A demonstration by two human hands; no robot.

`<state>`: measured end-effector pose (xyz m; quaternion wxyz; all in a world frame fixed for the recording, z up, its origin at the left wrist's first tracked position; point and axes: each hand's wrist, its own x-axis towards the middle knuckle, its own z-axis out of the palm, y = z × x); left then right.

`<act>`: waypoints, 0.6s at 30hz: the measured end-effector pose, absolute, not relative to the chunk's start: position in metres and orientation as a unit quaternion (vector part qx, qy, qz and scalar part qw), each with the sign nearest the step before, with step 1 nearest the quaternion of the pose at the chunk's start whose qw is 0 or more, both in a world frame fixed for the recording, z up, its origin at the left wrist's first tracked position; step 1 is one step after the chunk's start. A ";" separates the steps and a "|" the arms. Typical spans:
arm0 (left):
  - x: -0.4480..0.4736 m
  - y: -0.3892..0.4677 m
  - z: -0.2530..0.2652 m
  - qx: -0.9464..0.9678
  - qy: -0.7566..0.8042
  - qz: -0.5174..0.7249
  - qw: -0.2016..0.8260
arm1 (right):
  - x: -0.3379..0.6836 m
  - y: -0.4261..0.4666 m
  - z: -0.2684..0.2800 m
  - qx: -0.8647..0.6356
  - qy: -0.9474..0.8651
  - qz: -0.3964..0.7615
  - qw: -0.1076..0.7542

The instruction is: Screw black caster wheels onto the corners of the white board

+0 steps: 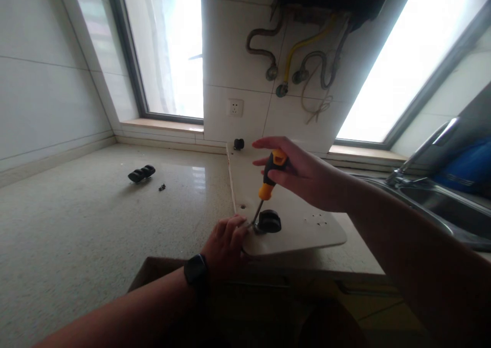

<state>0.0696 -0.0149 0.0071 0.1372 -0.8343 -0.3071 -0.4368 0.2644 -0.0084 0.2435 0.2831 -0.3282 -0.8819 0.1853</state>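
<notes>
My right hand (307,179) grips a screwdriver (265,190) with an orange and black handle, some of its fingers stretched out. The shaft slants down to the mounting plate of a black caster wheel (270,221) on a white board (299,238). Curled round the board's near left corner is my left hand (226,241), close to the screwdriver tip; its fingertips are partly hidden. Another black caster (239,144) stands at the board's far end. Several small holes show in the board's right corner. The screw under the tip is too small to make out.
Loose black casters (141,174) and a small pile of screws (162,187) lie on the speckled countertop (180,215) to the left. A sink (429,212) with a faucet (418,153) is at right. Pipes (264,51) and a socket (235,107) are on the wall.
</notes>
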 end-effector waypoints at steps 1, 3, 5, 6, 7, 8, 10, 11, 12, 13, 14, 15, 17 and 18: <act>0.070 -0.014 0.007 -0.833 -0.306 -0.440 0.138 | 0.268 -0.006 0.245 -0.296 -0.881 0.245 0.274; 0.069 -0.013 0.005 -0.830 -0.305 -0.445 0.144 | 0.272 -0.002 0.246 -0.265 -0.869 0.310 0.279; 0.069 -0.012 0.004 -0.830 -0.305 -0.443 0.148 | 0.272 0.000 0.246 -0.275 -0.858 0.315 0.299; 0.069 -0.012 0.003 -0.830 -0.304 -0.443 0.151 | 0.271 0.000 0.246 -0.286 -0.854 0.304 0.309; 0.069 -0.013 0.003 -0.830 -0.304 -0.441 0.153 | 0.269 0.000 0.245 -0.299 -0.853 0.287 0.318; 0.068 -0.013 0.002 -0.832 -0.304 -0.439 0.154 | 0.267 0.000 0.244 -0.317 -0.852 0.264 0.323; 0.068 -0.014 0.003 -0.835 -0.301 -0.433 0.153 | 0.262 -0.002 0.242 -0.366 -0.844 0.199 0.338; 0.068 -0.015 0.003 -0.837 -0.302 -0.431 0.151 | 0.259 -0.004 0.241 -0.394 -0.835 0.158 0.350; 0.068 -0.015 0.004 -0.838 -0.303 -0.429 0.149 | 0.256 -0.006 0.240 -0.422 -0.823 0.115 0.362; 0.068 -0.015 0.005 -0.838 -0.304 -0.428 0.146 | 0.253 -0.008 0.239 -0.445 -0.811 0.074 0.372; 0.068 -0.016 0.006 -0.837 -0.306 -0.430 0.146 | 0.251 -0.011 0.238 -0.463 -0.800 0.036 0.380; 0.068 -0.016 0.007 -0.835 -0.307 -0.433 0.147 | 0.249 -0.013 0.238 -0.475 -0.792 0.005 0.383; 0.068 -0.016 0.008 -0.832 -0.308 -0.437 0.149 | 0.247 -0.016 0.239 -0.489 -0.788 -0.040 0.372; 0.069 -0.015 0.008 -0.833 -0.306 -0.437 0.149 | 0.248 -0.015 0.240 -0.492 -0.790 -0.050 0.362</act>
